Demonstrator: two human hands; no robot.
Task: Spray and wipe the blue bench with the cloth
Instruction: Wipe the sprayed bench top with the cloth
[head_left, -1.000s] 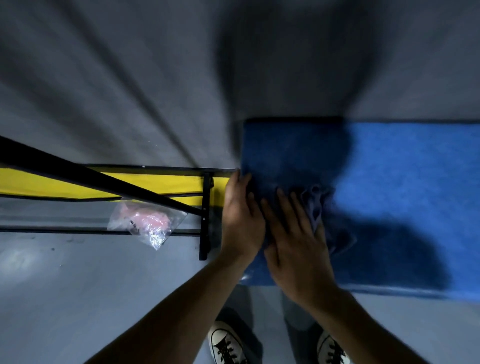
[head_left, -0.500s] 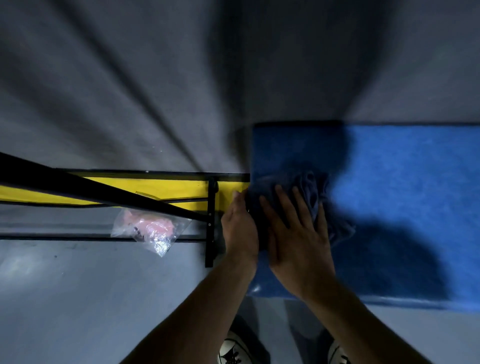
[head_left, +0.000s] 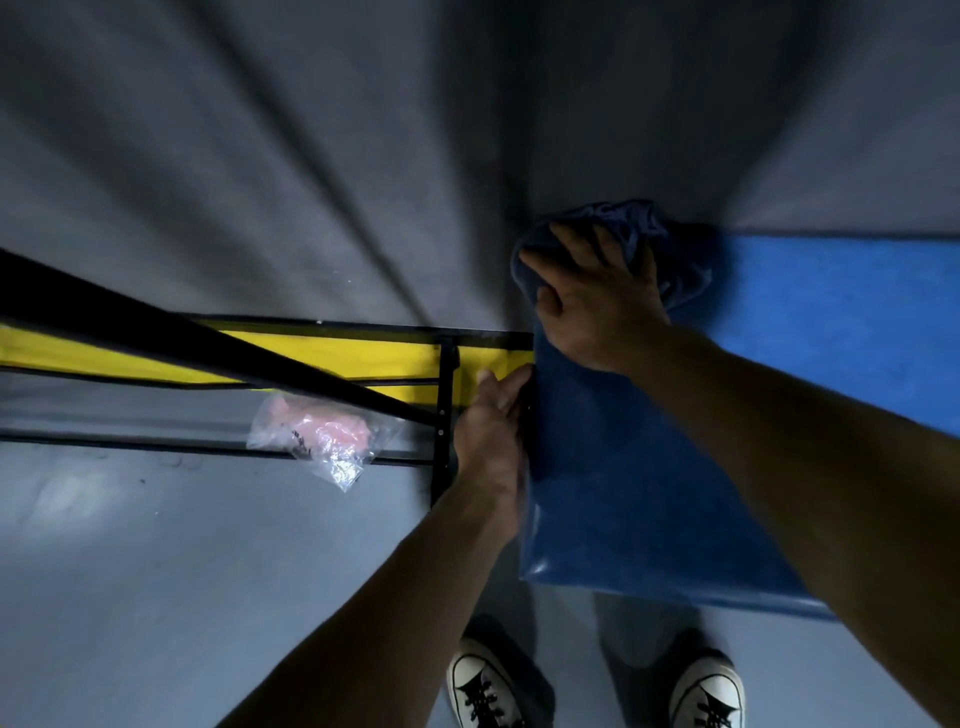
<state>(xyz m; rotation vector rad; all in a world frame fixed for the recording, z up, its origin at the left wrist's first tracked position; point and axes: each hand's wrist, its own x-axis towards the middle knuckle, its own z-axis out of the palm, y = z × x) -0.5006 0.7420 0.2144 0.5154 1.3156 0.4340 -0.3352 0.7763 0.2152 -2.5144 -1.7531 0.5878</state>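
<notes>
The blue bench runs from the centre to the right edge, its near left part in shadow. A dark blue cloth lies bunched at the bench's far left corner, against the grey wall. My right hand presses flat on the cloth with its fingers spread. My left hand rests against the bench's left end, fingers together along the edge, nothing held in it. No spray bottle shows.
A yellow bench with a black metal frame stands just left of the blue one. A clear plastic bag with pink contents lies on the frame. A black bar crosses the left side. My two sneakers stand on grey floor.
My right hand has pushed the cloth away from me, from the bench's middle left to its far left corner. My left hand stayed at the bench's left end.
</notes>
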